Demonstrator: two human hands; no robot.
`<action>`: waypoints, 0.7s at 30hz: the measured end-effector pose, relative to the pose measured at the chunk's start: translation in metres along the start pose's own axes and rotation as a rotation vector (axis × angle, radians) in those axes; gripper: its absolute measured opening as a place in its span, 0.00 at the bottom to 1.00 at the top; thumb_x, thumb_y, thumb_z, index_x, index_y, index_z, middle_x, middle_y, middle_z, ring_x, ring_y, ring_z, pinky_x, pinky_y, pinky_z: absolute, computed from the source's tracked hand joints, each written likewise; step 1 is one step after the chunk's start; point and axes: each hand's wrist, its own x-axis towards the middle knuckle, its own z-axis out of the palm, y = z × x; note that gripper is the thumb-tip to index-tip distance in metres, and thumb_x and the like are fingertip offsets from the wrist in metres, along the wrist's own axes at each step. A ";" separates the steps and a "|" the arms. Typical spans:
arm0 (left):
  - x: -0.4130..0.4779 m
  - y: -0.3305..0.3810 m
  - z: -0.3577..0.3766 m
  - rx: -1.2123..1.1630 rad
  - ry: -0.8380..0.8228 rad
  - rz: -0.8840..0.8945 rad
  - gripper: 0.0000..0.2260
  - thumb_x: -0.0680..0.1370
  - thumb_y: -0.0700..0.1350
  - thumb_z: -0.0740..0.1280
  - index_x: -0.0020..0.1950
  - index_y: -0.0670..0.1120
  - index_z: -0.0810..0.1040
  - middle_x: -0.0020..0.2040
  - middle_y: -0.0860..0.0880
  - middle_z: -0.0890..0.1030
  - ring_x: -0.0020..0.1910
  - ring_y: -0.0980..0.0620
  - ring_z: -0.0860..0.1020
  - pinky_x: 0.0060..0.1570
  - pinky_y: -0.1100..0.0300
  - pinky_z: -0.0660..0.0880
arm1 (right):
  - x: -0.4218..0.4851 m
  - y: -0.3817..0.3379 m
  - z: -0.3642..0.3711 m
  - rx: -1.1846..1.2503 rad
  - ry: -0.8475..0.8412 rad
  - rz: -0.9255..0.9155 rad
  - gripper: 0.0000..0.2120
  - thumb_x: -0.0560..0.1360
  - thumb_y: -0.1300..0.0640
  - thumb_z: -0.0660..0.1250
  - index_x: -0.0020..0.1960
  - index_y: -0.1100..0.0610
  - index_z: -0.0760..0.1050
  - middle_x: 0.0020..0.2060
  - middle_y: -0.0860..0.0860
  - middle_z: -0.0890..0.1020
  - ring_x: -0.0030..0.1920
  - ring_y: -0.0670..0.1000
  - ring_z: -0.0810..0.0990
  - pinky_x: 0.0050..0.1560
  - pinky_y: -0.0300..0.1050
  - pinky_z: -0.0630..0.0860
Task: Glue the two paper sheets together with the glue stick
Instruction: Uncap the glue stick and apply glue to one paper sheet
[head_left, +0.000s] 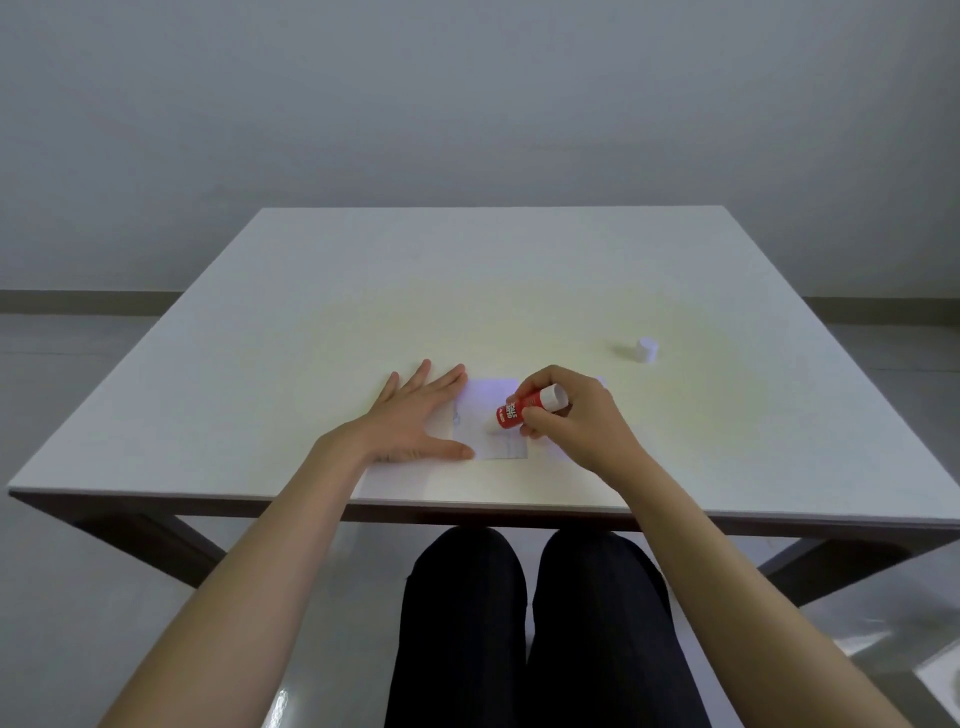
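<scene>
Paper, a small white square sheet (493, 426), lies near the front edge of the white square table (363, 291). Left hand (415, 421) rests flat, fingers spread, pinning its left edge. Right hand (571, 415) is closed around the red glue stick (524, 408), tip on the sheet. White cap (647, 350) stands well apart, right. Second sheet indistinguishable.

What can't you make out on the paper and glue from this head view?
- Second sheet: only a sliver shows, behind the right hand.
- Glue already laid on the paper sheet: white on white, washed out.
- Glue stick tip contact: blurred.
- Sheet's left edge: under the left hand.
- Cap: too small for detail.
</scene>
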 end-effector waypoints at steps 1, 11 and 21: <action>-0.001 0.000 0.000 -0.003 0.000 -0.001 0.44 0.71 0.63 0.66 0.78 0.54 0.42 0.77 0.63 0.41 0.76 0.57 0.35 0.74 0.50 0.33 | -0.001 0.000 -0.003 0.006 0.005 0.005 0.05 0.66 0.59 0.67 0.41 0.53 0.79 0.38 0.53 0.86 0.36 0.52 0.85 0.44 0.54 0.81; -0.004 0.002 -0.004 -0.119 -0.023 -0.049 0.45 0.71 0.63 0.67 0.77 0.57 0.41 0.79 0.55 0.42 0.74 0.59 0.32 0.73 0.53 0.31 | -0.004 -0.008 -0.011 0.790 0.198 0.173 0.06 0.75 0.69 0.62 0.47 0.62 0.76 0.39 0.58 0.84 0.39 0.57 0.86 0.44 0.44 0.83; -0.013 0.088 0.000 -0.921 0.642 0.005 0.02 0.72 0.53 0.70 0.42 0.58 0.83 0.42 0.59 0.85 0.49 0.61 0.82 0.49 0.66 0.73 | -0.013 -0.028 0.027 1.217 0.150 0.293 0.07 0.77 0.69 0.61 0.49 0.60 0.73 0.43 0.55 0.80 0.40 0.51 0.83 0.45 0.40 0.80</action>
